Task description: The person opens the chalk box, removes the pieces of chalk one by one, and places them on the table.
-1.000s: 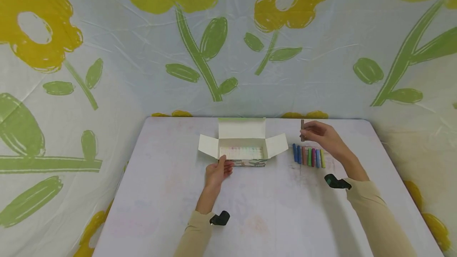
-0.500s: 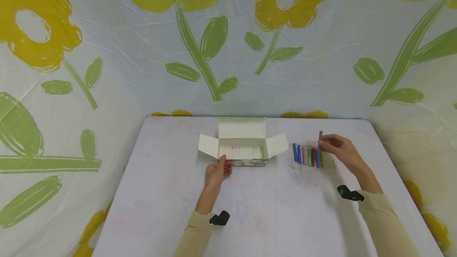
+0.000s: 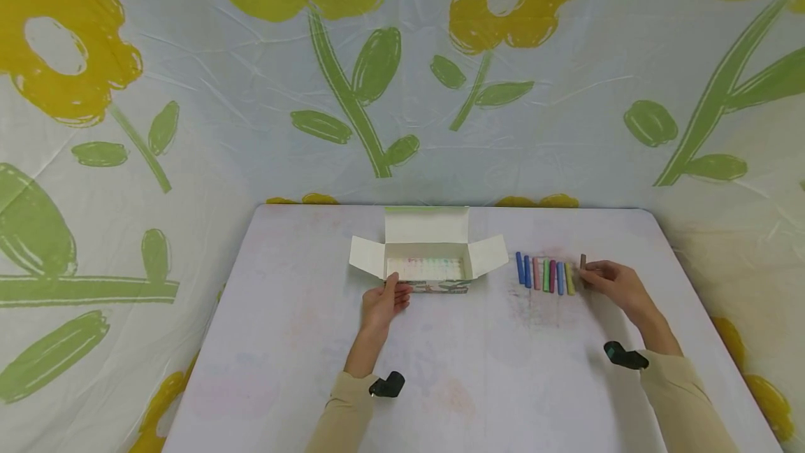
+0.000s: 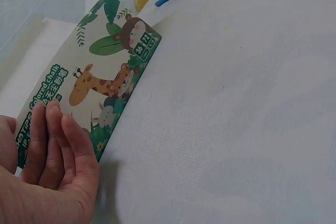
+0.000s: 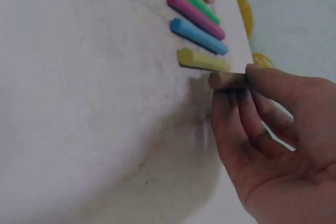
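An open cardboard chalk box (image 3: 440,286) stands on the table, pale chalk sticks (image 3: 434,269) lying inside. My left hand (image 3: 379,306) grips the box's front wall, thumb over the top edge and fingers against the printed face; in the left wrist view that face shows a giraffe (image 4: 94,85) and "Colored chalk". My right hand (image 3: 619,285) pinches a brown chalk stick (image 5: 226,81) between thumb and fingers, just right of the yellow chalk (image 5: 202,60). Whether the brown stick touches the table cannot be made out.
Left of the yellow chalk runs a row of several sticks: blue, purple (image 3: 552,277), green, pink and two darker blue ones (image 3: 524,271). The box's side flaps (image 3: 489,257) spread outward and its lid (image 3: 426,225) stands up. A flower-print curtain (image 3: 415,110) hangs behind the table.
The right hand has carried the brown chalk rightward and down, from above the row's middle to beside its right end. The left hand and box have stayed put.
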A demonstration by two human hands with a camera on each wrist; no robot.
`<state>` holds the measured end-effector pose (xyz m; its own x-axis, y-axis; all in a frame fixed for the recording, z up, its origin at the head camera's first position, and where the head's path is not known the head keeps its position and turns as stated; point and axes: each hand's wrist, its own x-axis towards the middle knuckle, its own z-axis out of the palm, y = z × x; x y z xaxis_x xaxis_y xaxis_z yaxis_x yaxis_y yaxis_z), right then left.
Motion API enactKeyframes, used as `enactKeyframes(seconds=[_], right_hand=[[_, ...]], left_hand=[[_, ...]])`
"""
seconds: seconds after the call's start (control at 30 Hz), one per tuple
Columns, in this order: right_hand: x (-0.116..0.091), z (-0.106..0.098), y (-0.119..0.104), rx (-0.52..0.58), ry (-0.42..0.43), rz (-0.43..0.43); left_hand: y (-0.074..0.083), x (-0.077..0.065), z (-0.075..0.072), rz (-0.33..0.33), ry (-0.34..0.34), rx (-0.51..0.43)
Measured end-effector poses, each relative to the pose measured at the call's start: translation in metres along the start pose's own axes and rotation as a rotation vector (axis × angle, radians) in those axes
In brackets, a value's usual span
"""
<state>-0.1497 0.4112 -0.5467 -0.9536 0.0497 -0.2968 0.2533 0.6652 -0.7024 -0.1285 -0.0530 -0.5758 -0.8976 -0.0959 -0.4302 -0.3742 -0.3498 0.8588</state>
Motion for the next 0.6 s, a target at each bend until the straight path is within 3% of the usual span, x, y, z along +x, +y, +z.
enactKeyframes(seconds=[0.33,0.6], right_hand=[[-0.001,0.009,-0.001,-0.114,0.073,-0.016],[0.0,0.013,-0.001,-0.129,0.077,-0.018]], left_hand=[[0.002,-0.001,0.0,-0.007,0.01,0.006],[0.0,0.0,0.0,-0.023,0.013,0.018]])
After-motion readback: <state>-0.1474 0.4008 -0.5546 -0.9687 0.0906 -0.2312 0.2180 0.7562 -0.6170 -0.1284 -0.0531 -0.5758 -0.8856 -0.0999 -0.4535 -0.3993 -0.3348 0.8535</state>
